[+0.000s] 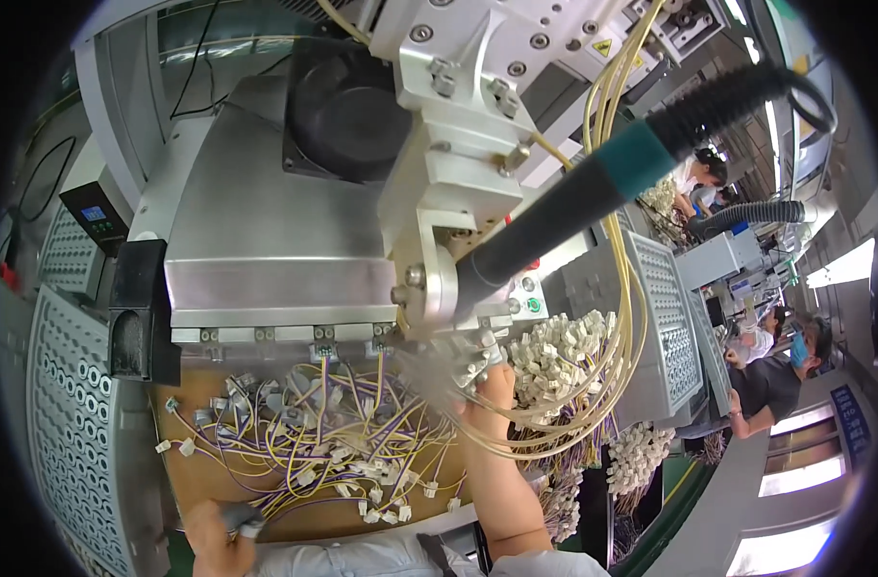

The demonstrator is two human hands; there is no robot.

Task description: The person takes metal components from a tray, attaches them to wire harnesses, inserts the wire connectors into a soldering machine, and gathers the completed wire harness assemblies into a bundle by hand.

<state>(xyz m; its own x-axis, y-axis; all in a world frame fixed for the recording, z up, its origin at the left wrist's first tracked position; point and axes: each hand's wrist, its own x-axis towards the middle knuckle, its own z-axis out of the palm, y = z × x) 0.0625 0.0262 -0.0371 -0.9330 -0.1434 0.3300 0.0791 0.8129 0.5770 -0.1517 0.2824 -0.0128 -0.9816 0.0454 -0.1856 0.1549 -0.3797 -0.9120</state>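
My left hand (220, 540) is at the lower left edge of the work surface, fingers bent around a dark grey piece (242, 516). Yellow and purple wires of a wire harness run together at those fingers. My right hand (496, 387) reaches up beneath the metal machine head (458, 356), beside the clamp bar; its fingertips are hidden there. Between the hands lies a tangled pile of wire harnesses (343, 447) with small white and grey connectors. Two harnesses hang from green-tipped connectors (323, 354) at the clamp bar (266, 337).
A thick black and teal tube (573, 212) slants over the right arm. Looped cream hoses (636, 327) hang beside it. Bundles of white connectors (559, 361) stand at the right. Perforated grey panels (74, 433) flank the left side. Co-workers (780, 370) sit far right.
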